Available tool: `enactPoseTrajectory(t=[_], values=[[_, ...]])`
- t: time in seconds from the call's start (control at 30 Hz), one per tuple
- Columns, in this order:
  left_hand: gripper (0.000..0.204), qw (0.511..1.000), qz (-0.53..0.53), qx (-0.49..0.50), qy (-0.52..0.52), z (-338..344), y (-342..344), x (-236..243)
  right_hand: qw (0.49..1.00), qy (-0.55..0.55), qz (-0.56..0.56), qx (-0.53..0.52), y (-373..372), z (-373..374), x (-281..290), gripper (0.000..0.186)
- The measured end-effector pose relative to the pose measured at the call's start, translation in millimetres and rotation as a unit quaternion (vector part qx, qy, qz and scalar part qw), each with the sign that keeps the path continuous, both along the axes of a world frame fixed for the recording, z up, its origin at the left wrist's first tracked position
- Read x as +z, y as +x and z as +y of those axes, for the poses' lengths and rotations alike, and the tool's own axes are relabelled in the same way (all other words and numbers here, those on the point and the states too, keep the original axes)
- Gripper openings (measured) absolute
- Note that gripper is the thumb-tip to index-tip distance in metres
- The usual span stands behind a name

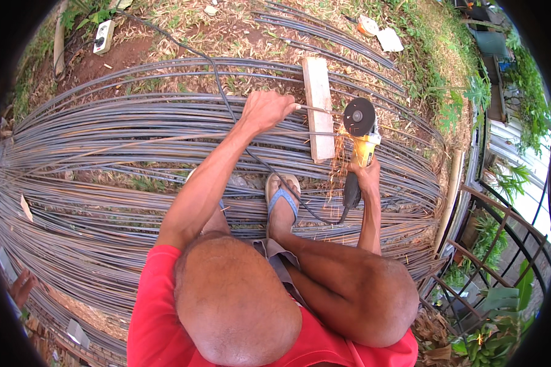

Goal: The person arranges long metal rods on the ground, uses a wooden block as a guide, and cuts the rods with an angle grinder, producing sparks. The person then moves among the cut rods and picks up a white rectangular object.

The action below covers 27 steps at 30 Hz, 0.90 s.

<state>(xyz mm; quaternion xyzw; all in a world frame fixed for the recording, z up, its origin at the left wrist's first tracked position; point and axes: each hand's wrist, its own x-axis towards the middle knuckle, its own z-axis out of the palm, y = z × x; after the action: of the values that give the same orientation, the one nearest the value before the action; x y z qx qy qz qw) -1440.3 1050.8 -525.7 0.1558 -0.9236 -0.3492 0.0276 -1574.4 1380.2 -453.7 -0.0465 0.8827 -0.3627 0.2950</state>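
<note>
My left hand [266, 110] is closed around a thin steel rod [318, 111], which lies across a pale wooden plank [317, 79]. In my right hand [367, 175] is a yellow and black angle grinder [365, 150], gripped by its body. Its dark cutting disc [359, 116] stands just past the plank's right side, at the rod's end. Orange sparks [337, 168] spray down from the disc toward me. Whether the disc has cut through the rod I cannot tell. Long steel bars [165, 116] spread beneath the plank and both hands.
A black power cord [216, 73] runs over the bars to the grinder from near a white socket strip [103, 37]. My sandalled foot [281, 205] rests among the bars. Another person's hand [22, 285] shows at the lower left. A metal railing [502, 223] stands at right.
</note>
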Motion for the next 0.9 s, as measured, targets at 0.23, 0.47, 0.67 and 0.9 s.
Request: enactPoseTrajectory(t=[0.23,0.47,0.67,0.9], values=[[0.032,1.000,0.010,0.000,0.010,0,1,4,0.993,-0.095,-0.011,-0.069,9,3,6,0.050],[0.042,0.987,0.104,0.068,0.103,21,2,43,0.947,-0.274,-0.078,-0.149,20,-47,46,0.043],[0.078,0.782,0.004,0.034,0.622,60,4,87,0.919,-0.370,-0.098,-0.097,48,-126,70,0.067],[0.065,0.661,-0.059,0.058,0.746,43,3,105,0.949,-0.291,0.120,0.010,75,-163,48,0.118]])
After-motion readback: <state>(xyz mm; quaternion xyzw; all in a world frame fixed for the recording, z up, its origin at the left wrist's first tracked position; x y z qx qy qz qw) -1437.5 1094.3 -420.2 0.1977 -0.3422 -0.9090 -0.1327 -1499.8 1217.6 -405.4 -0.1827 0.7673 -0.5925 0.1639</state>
